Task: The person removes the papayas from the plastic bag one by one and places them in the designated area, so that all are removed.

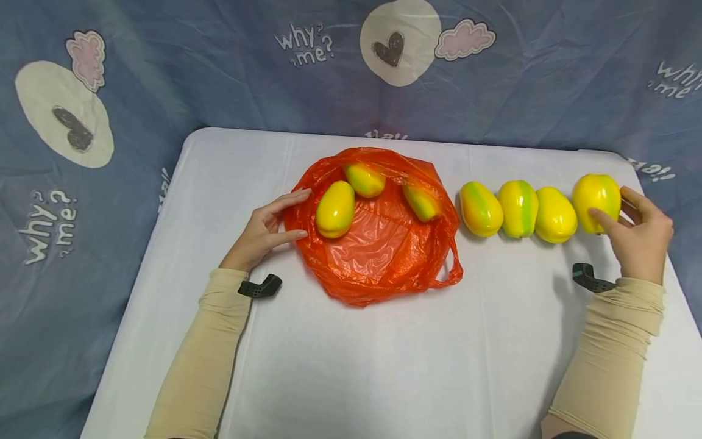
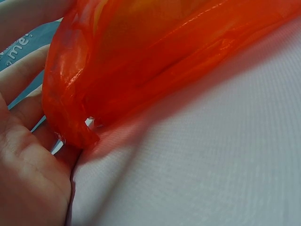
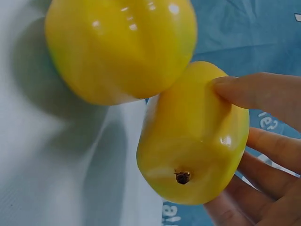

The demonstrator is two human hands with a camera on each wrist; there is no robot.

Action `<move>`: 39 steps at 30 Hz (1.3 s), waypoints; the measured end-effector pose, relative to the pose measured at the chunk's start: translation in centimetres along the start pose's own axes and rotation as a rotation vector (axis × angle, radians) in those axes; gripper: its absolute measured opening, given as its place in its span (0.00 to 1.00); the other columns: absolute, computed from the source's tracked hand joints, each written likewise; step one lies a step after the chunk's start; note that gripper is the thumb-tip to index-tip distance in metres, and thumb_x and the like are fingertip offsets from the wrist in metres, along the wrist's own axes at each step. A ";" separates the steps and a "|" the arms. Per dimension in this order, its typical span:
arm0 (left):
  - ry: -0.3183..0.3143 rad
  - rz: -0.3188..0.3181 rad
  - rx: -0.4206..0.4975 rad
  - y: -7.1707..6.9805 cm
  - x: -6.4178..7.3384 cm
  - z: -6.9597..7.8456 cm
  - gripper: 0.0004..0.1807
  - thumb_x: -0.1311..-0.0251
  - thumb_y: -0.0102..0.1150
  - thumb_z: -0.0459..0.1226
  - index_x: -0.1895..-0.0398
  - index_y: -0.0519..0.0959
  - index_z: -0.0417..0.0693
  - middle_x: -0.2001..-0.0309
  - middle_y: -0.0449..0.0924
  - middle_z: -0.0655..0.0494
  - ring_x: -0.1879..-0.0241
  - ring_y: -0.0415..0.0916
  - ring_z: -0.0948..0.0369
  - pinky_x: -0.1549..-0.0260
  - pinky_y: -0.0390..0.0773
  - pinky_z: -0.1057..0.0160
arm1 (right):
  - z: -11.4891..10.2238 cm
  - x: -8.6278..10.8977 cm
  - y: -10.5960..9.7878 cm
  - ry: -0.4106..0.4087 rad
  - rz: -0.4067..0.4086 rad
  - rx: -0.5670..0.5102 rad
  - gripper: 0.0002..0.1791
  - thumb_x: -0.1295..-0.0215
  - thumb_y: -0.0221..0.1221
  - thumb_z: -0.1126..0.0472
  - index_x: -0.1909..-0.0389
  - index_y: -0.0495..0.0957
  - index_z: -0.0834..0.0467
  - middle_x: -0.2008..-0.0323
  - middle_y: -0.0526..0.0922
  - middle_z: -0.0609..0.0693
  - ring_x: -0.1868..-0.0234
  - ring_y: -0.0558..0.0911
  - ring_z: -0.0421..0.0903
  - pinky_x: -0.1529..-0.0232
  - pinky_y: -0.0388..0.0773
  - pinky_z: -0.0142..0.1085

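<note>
In the head view my right hand point(image 1: 641, 228) grips a glossy yellow papaya point(image 1: 595, 201) at the right end of a row, thumb on its near side and fingers around its right side. The right wrist view shows this papaya point(image 3: 193, 141) with its dark stem end, overlapping a neighbouring papaya point(image 3: 122, 47). On the left, my left hand point(image 1: 265, 228) touches the side of a red plastic bag point(image 1: 378, 244), thumb and fingers spread apart. Seen from the left wrist, the bag's edge point(image 2: 70, 94) lies against the relaxed fingers. Inside the wide-mouthed bag lie a papaya point(image 1: 336, 210), another papaya point(image 1: 364, 180) and a partly covered papaya point(image 1: 421, 202).
Between bag and right hand, a papaya point(image 1: 481, 209), a green-striped papaya point(image 1: 518, 209) and a plain yellow papaya point(image 1: 556, 214) stand side by side on the white tabletop point(image 1: 384, 366). A bag handle point(image 1: 452, 268) sticks out at the right. Blue printed cloth point(image 1: 247, 91) hangs behind.
</note>
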State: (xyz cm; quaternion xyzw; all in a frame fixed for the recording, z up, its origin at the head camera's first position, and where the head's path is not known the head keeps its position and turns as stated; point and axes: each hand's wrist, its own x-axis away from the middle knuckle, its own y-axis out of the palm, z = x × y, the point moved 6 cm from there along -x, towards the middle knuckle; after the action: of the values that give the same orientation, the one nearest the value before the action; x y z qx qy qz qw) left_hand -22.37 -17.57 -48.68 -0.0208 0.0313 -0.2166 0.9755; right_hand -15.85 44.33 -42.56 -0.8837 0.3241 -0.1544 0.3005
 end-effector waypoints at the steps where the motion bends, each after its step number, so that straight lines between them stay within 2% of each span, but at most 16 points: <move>1: 0.001 0.000 0.000 0.0 0.0 0.0 0.37 0.44 0.70 0.24 0.28 0.73 0.43 0.24 0.69 0.54 0.20 0.55 0.60 0.22 0.56 0.73 | 0.1 -0.1 0.1 -0.001 -0.008 0.012 0.36 0.31 0.65 0.59 0.24 0.67 0.44 0.24 0.69 0.42 0.25 0.70 0.36 0.24 0.67 0.33; 9: 0.007 0.003 -0.002 0.0 0.0 0.0 0.37 0.44 0.70 0.24 0.28 0.73 0.43 0.24 0.69 0.54 0.20 0.55 0.60 0.22 0.56 0.72 | 0.7 -0.4 0.8 -0.007 -0.063 0.132 0.36 0.28 0.62 0.55 0.21 0.62 0.44 0.21 0.64 0.42 0.21 0.65 0.41 0.23 0.66 0.34; 17: 0.014 0.005 -0.004 0.0 0.0 0.0 0.37 0.44 0.70 0.24 0.29 0.73 0.43 0.24 0.70 0.54 0.20 0.56 0.60 0.21 0.54 0.71 | 1.0 -0.5 1.0 -0.002 -0.136 0.121 0.38 0.28 0.62 0.55 0.20 0.60 0.46 0.20 0.62 0.45 0.20 0.64 0.42 0.23 0.66 0.33; 24: 0.011 0.007 0.004 0.0 0.0 0.2 0.37 0.44 0.70 0.23 0.29 0.73 0.42 0.24 0.70 0.54 0.20 0.56 0.59 0.21 0.54 0.72 | 1.2 -0.5 1.2 -0.026 -0.192 0.137 0.39 0.27 0.61 0.51 0.19 0.58 0.48 0.19 0.60 0.47 0.19 0.63 0.46 0.21 0.64 0.37; 29: 0.012 0.005 0.000 0.0 0.0 0.2 0.37 0.44 0.70 0.23 0.29 0.73 0.42 0.24 0.70 0.54 0.20 0.56 0.59 0.21 0.55 0.72 | 1.3 -0.5 1.2 -0.028 -0.193 0.149 0.39 0.28 0.61 0.50 0.19 0.58 0.47 0.19 0.59 0.46 0.19 0.62 0.46 0.21 0.65 0.38; 39: 0.020 0.002 -0.001 0.1 0.0 0.2 0.36 0.43 0.69 0.22 0.28 0.73 0.41 0.24 0.69 0.53 0.20 0.56 0.59 0.21 0.55 0.71 | 1.5 -0.7 1.1 0.005 -0.166 0.105 0.38 0.29 0.63 0.51 0.20 0.61 0.44 0.20 0.62 0.40 0.21 0.63 0.40 0.21 0.64 0.34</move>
State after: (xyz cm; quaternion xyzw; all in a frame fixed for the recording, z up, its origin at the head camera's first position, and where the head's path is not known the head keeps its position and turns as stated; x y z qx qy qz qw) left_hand -22.33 -17.51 -48.46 -0.0190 0.0410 -0.2161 0.9753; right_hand -16.20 44.78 -44.47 -0.8901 0.2419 -0.1976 0.3319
